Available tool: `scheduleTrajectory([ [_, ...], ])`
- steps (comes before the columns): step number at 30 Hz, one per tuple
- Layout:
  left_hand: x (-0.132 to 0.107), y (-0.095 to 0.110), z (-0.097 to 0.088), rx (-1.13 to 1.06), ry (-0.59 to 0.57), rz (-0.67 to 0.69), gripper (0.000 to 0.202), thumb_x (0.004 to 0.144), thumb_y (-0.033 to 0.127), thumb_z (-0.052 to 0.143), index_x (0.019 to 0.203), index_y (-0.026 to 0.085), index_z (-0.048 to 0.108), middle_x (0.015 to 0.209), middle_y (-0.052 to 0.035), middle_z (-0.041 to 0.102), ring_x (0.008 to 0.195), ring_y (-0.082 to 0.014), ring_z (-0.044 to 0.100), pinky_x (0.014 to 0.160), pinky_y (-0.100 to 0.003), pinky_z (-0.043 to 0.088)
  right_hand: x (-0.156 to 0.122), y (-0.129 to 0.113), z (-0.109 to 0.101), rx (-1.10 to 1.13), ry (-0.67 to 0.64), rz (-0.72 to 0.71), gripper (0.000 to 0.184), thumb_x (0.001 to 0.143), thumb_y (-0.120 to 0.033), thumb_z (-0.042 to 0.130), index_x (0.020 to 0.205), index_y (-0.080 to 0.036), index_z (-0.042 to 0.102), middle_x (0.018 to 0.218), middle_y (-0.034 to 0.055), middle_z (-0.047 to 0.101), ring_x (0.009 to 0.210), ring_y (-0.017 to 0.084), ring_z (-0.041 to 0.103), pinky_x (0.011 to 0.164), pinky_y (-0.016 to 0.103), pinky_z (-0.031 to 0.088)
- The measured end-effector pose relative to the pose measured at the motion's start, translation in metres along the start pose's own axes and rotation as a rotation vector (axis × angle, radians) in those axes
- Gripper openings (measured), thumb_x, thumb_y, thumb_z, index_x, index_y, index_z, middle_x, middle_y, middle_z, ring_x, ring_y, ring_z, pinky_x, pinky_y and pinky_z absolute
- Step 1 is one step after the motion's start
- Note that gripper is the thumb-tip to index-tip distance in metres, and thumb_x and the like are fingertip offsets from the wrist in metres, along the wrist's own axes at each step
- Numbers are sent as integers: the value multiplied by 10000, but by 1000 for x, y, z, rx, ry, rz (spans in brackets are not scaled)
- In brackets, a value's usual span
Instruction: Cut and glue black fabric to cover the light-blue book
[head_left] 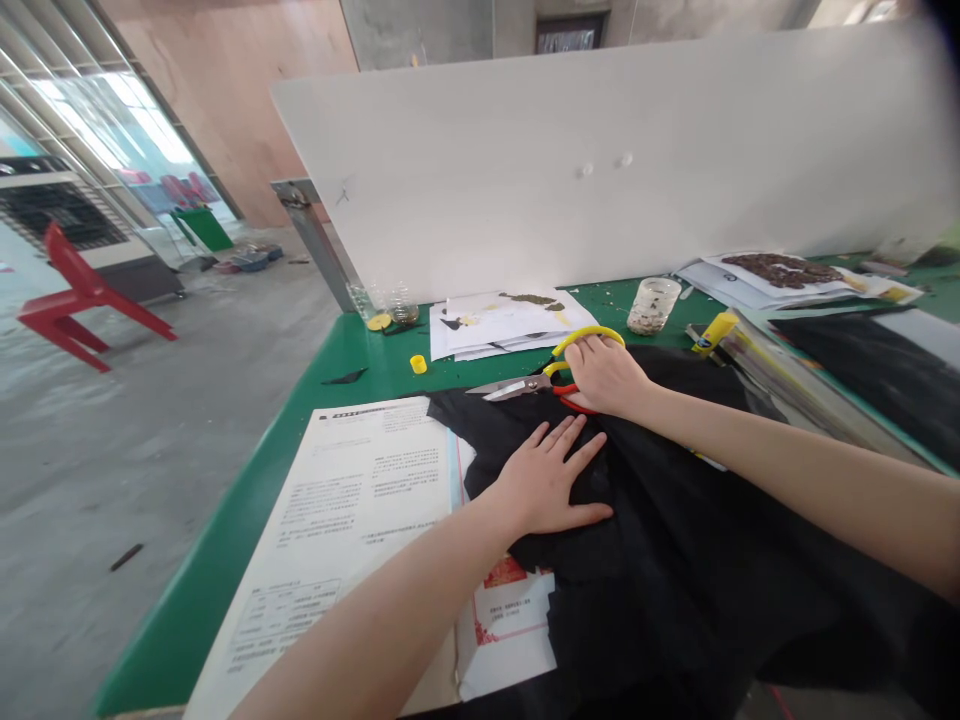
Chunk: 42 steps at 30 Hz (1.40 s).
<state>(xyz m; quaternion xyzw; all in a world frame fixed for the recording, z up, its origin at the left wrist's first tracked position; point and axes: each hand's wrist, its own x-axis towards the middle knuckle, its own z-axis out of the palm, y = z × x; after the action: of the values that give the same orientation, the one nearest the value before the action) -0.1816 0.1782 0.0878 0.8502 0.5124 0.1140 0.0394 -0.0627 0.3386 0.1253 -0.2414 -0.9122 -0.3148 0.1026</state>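
My left hand point(551, 480) lies flat with fingers spread on a piece of black cloth point(675, 540) that covers the near right part of the green table point(360, 350). My right hand point(604, 375) is closed round the yellow and red handles of a pair of scissors point(525, 383). The metal blades point left and look nearly closed, just beyond the cloth's far edge.
Printed white sheets point(352, 510) lie at the near left, partly under the cloth. Further back are papers with dried bits point(502, 318), a small yellow cap point(418, 364), a glass jar point(652, 305), a yellow tube point(714, 332) and a white board point(600, 150). A red chair point(75, 295) stands on the floor at left.
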Motion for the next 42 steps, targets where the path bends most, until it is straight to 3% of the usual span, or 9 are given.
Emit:
scheduleTrajectory([
  [6,0,1,-1,21,-11,-8,834,812,721,286,1456,213,137,1532,-108,109,1402,-247,109,1129,-447,120,6,-6,0,5,46,-20,406,794,-395,536,1001,-46,525,985,192,585,923,305,512,779,361,329],
  [15,-1,2,-2,18,-2,-7,829,812,720,289,1455,216,150,1532,-103,114,1401,-248,118,1130,-448,120,8,-3,2,67,87,-88,331,754,-313,609,1001,-103,542,1011,143,609,930,270,540,752,336,334],
  [22,-1,1,0,13,-9,-3,836,812,725,273,1457,209,145,1530,-113,112,1402,-248,111,1132,-446,117,6,0,14,63,76,-121,346,751,-337,637,992,-101,567,831,106,663,753,239,598,717,328,323],
  [29,-1,1,-1,11,-11,-7,834,813,725,274,1457,212,143,1530,-112,115,1401,-247,115,1132,-445,115,6,1,15,51,4,-142,306,773,-352,617,938,-96,587,779,104,668,670,233,615,616,302,305],
  [33,-1,1,-1,9,-12,-6,834,815,722,275,1458,209,138,1529,-117,121,1401,-246,117,1130,-447,118,6,-3,11,30,-39,-97,230,826,-254,529,960,-73,577,746,107,654,632,230,609,573,295,293],
  [38,-1,1,-1,22,-12,-7,833,815,721,278,1456,204,146,1530,-117,116,1402,-246,114,1129,-448,119,6,-13,3,75,-39,-17,226,820,-169,485,985,-35,561,903,177,644,858,271,591,661,308,344],
  [42,-1,1,-1,22,-8,-8,838,813,723,280,1454,198,155,1524,-130,141,1401,-245,115,1128,-445,122,6,-19,-4,98,-66,37,317,800,-262,536,1010,-24,540,957,193,617,939,294,548,725,329,362],
])
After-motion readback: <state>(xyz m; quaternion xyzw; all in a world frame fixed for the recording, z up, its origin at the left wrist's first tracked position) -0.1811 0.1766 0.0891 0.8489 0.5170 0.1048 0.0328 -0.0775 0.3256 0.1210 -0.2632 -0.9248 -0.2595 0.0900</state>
